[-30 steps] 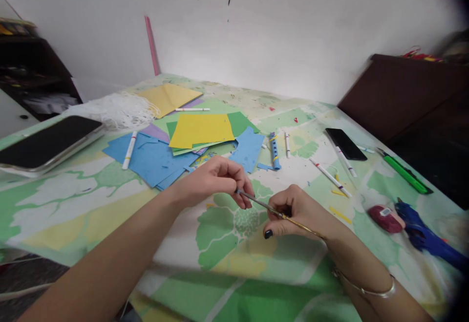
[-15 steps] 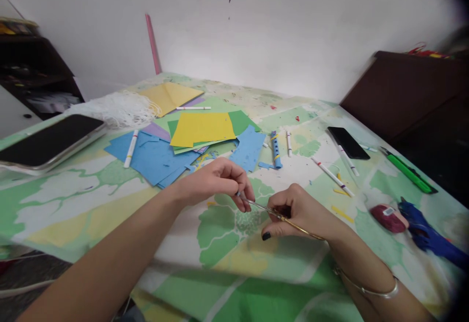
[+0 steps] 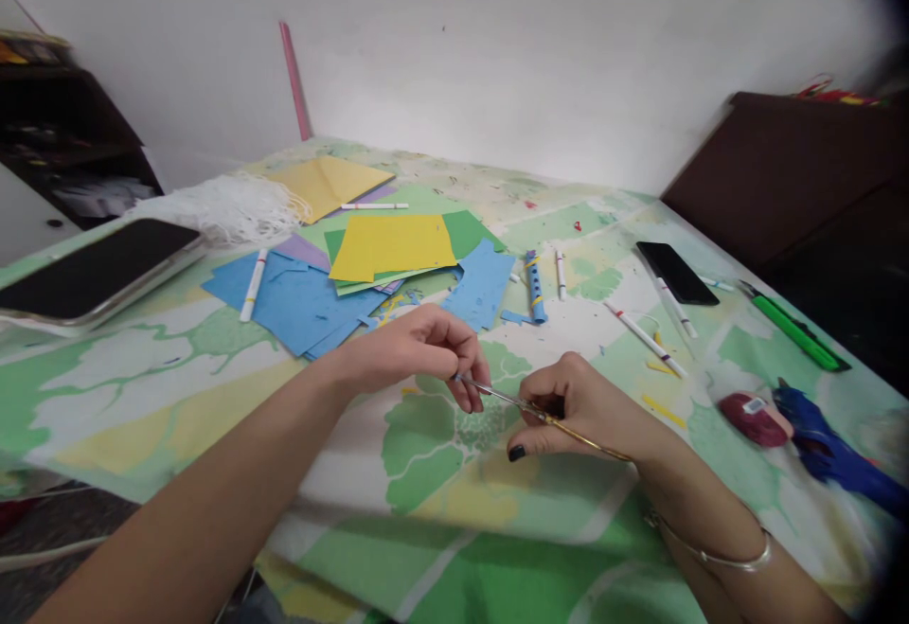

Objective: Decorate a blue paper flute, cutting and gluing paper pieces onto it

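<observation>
While right fingers [image 3: 541, 441] hold scissors [image 3: 501, 397], blue sheets [image 3: 312, 307] beyond, scattered markers [image 3: 645, 340], green cutter [image 3: 795, 329].

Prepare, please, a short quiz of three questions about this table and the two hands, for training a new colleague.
1. Which thing is held in the right hand?
A) black phone
B) thin metal tool
C) green cutter

2. True or false: the yellow sheet lies partly over green paper.

3. Fill in the missing word: the blue tube on the table has ____ bands around it.

Key: 1. B; 2. true; 3. yellow
</observation>
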### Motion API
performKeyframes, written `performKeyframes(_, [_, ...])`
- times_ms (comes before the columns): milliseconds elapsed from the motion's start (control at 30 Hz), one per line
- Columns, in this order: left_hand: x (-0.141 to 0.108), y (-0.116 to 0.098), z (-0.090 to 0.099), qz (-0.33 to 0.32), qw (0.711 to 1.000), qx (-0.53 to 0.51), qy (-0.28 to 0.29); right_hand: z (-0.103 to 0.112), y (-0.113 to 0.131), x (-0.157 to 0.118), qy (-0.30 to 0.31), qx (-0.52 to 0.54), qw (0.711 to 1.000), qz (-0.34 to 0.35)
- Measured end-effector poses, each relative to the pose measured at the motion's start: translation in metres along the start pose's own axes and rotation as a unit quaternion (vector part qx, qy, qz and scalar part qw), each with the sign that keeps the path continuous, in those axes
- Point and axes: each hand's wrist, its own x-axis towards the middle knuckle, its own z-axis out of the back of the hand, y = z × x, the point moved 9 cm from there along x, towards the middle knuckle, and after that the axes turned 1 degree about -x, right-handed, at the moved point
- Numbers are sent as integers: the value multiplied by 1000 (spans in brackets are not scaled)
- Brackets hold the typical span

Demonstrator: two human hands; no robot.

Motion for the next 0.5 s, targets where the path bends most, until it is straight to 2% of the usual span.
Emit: performKeyframes(500, [-1,1,0,15,999,29,2,-1,0,1,1,0,1000,-7])
